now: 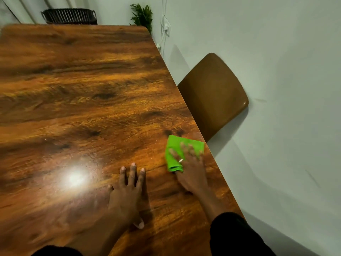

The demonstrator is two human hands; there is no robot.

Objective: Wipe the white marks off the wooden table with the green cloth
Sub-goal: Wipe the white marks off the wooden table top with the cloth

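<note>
The wooden table (77, 85) fills most of the view, dark and glossy. A folded green cloth (175, 145) lies flat near the table's right edge. My right hand (191, 169) presses down on the cloth with fingers spread, blurred by motion. My left hand (127, 193) rests flat on the bare wood to the left of the cloth, fingers apart, holding nothing. Faint whitish smears show on the wood around the cloth (191, 134); they are hard to make out. A bright lamp reflection (76, 177) glares on the surface left of my left hand.
A brown chair (217, 95) stands pushed against the table's right edge, with a pale wall behind it. At the far end are a dark slatted basket (70, 15), a green plant (143, 16) and a wall socket with a cable (166, 28).
</note>
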